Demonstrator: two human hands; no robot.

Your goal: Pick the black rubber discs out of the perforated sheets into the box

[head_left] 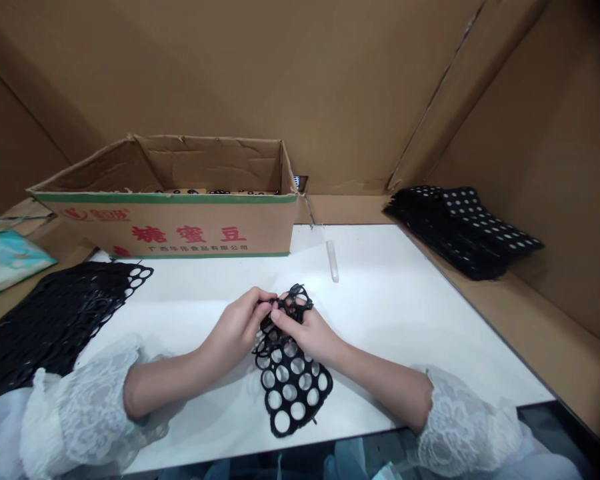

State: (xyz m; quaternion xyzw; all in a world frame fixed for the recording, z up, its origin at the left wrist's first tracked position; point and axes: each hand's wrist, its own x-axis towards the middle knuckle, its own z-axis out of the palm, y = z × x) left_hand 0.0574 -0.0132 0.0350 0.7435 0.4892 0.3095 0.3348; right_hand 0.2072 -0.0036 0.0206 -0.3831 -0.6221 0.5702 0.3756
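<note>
A black sheet with rows of round holes (289, 392) hangs down from between my hands over the white table, its upper part bunched up. My left hand (243, 320) pinches the bunched edge with thumb and forefinger. My right hand (307, 330) grips the same sheet from the right, thumb on top, with a loose fold of rings sticking up past the fingers. The fingertips of both hands nearly meet, and the exact spot they pinch is partly hidden.
An open cardboard box (180, 223) with black pieces inside stands at the back left. Stacked black perforated sheets (45, 313) lie at left, more (460, 227) at right. A small clear tube (332, 261) rests on the white table (390, 300). A plastic packet (15, 260) sits far left.
</note>
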